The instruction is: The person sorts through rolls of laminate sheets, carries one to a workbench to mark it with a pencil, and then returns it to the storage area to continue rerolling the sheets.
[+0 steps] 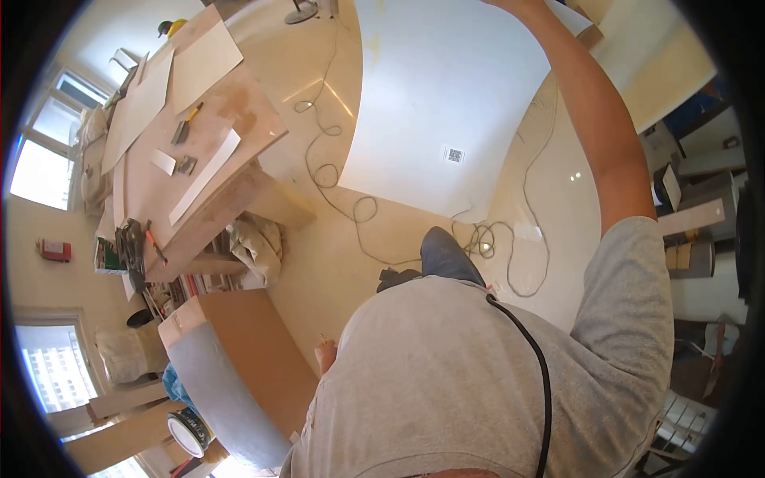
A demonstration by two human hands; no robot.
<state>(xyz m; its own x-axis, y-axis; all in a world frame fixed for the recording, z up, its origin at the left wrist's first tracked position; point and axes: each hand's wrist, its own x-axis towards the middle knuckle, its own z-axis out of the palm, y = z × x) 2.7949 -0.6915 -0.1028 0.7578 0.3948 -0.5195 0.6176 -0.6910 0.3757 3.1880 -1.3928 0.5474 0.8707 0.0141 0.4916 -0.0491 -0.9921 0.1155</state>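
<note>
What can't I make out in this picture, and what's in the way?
All in the head view:
- Right hand: cut off by the top edge, so its grip cannot be told.
- Left hand: partly hidden by the grey shirt; the thin stick in it is too small to identify.
- White sheet: far end cut off by the top edge.
- QR code label: too small to read.
</note>
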